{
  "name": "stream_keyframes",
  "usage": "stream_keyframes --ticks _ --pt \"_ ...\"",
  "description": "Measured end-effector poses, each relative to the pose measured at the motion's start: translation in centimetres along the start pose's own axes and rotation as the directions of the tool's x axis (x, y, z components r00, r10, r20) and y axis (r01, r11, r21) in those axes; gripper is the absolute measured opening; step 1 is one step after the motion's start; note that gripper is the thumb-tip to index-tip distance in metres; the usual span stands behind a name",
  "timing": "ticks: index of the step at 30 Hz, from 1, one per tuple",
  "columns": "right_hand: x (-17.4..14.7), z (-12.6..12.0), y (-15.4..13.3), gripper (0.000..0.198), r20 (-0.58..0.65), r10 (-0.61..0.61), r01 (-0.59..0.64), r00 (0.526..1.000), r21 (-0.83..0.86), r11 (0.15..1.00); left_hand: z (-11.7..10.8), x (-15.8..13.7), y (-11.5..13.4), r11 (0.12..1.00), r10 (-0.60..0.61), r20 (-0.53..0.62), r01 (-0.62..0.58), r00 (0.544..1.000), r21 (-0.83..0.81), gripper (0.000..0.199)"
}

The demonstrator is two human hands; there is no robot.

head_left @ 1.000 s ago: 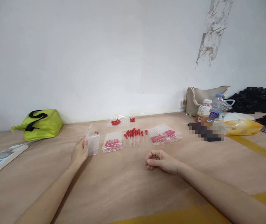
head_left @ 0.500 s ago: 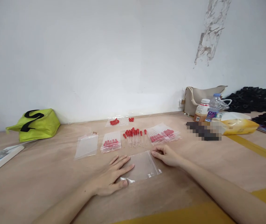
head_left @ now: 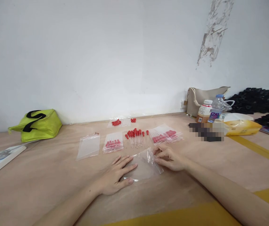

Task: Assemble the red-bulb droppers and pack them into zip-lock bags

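A clear zip-lock bag (head_left: pixel 144 166) lies on the brown paper in front of me, with nothing visible inside. My left hand (head_left: pixel 117 175) rests flat on its left part, fingers spread. At its right, zip-strip end, my right hand (head_left: pixel 168 157) pinches the edge and lifts it slightly. Just beyond lie loose droppers (head_left: pixel 134 133) with red bulbs and thin clear tubes. Filled bags of droppers lie either side, one left (head_left: pixel 112 143) and a pile right (head_left: pixel 165 134). A flat stack of unfilled bags (head_left: pixel 88 147) lies farther left.
Red bulbs (head_left: pixel 116 122) and clear tubes lie near the wall. At the left are a lime-green bag (head_left: pixel 42 127) and a white-edged board (head_left: pixel 6 161). To the right stand a tea bottle (head_left: pixel 204 111), a water bottle (head_left: pixel 216 108), a tissue pack (head_left: pixel 240 125) and a beige handbag (head_left: pixel 193 100).
My right fingers have closed on the clear bag's zip end and raised it a little, so the plastic is now creased. My left hand stays flat on the bag.
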State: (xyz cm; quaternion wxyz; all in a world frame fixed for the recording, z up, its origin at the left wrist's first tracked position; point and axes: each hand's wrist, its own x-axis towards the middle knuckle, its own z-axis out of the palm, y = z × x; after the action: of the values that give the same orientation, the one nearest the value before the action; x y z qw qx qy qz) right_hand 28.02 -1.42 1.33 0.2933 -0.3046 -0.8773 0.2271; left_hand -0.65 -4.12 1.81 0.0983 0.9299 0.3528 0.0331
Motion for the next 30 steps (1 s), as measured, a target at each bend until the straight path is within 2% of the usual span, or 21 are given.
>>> stream_keyframes --ticks 3,6,8,11,14,17,20,22,23,24,25,27,30 --pt "-0.1 -0.5 -0.6 0.027 0.209 -0.088 0.096 0.974 -0.026 0.995 -0.2 0.0 0.1 1.0 -0.003 -0.002 0.003 1.0 -0.023 0.049" --pt "-0.1 -0.8 -0.8 0.04 0.356 -0.043 0.077 0.933 -0.079 0.994 -0.2 0.0 0.0 0.996 -0.03 -0.03 0.027 0.999 -0.08 0.043" --pt "-0.1 -0.9 -0.7 0.049 0.395 -0.004 0.051 0.919 -0.109 0.993 -0.1 0.1 -0.3 0.993 -0.05 -0.06 0.043 0.997 -0.111 0.041" --pt "-0.2 -1.0 -0.2 0.054 0.413 0.051 -0.012 0.909 -0.097 0.995 0.4 0.2 -0.7 0.991 -0.044 -0.11 0.03 0.993 -0.129 0.043" --pt "-0.4 -1.6 0.4 0.045 0.4 0.117 -0.103 0.909 -0.056 0.993 0.9 0.5 -1.0 0.984 -0.065 -0.187 0.031 0.98 -0.177 0.04" --pt "-0.3 -2.6 1.0 0.033 0.381 0.101 -0.127 0.919 0.042 0.991 1.3 0.8 -1.1 0.971 -0.097 -0.249 0.037 0.964 -0.235 0.037" --pt "1.0 -3.9 1.8 0.034 0.266 0.158 -0.191 0.951 0.102 0.976 1.3 1.0 -1.1 0.967 -0.105 -0.268 0.035 0.958 -0.251 0.036" --pt "2.7 -4.4 2.8 0.035 0.107 0.302 -0.306 0.947 0.024 0.952 1.3 1.1 -1.0 0.969 -0.103 -0.272 0.035 0.957 -0.244 0.037" --pt "3.7 -4.5 3.3 0.032 0.007 0.379 -0.378 0.925 -0.043 0.925 1.2 1.2 -1.0 0.971 -0.1 -0.271 0.034 0.957 -0.239 0.037" --pt "4.9 -4.4 3.9 0.028 -0.102 0.46 -0.47 0.882 -0.123 0.874 1.2 1.2 -0.9 0.972 -0.096 -0.269 0.032 0.958 -0.233 0.036" --pt "6.1 -4.2 4.6 0.024 -0.219 0.531 -0.569 0.819 -0.19 0.8 1.1 1.2 -0.8 0.973 -0.093 -0.266 0.032 0.959 -0.227 0.034" --pt "8.5 -3.5 5.8 0.018 -0.305 0.574 -0.641 0.76 -0.206 0.739 1.0 1.1 -0.7 0.977 -0.085 -0.255 0.03 0.963 -0.212 0.034" --pt "11.3 -1.9 7.5 0.02 -0.379 0.627 -0.721 0.68 -0.193 0.665 0.8 0.7 -0.6 0.984 -0.055 -0.223 0.015 0.973 -0.177 0.037"
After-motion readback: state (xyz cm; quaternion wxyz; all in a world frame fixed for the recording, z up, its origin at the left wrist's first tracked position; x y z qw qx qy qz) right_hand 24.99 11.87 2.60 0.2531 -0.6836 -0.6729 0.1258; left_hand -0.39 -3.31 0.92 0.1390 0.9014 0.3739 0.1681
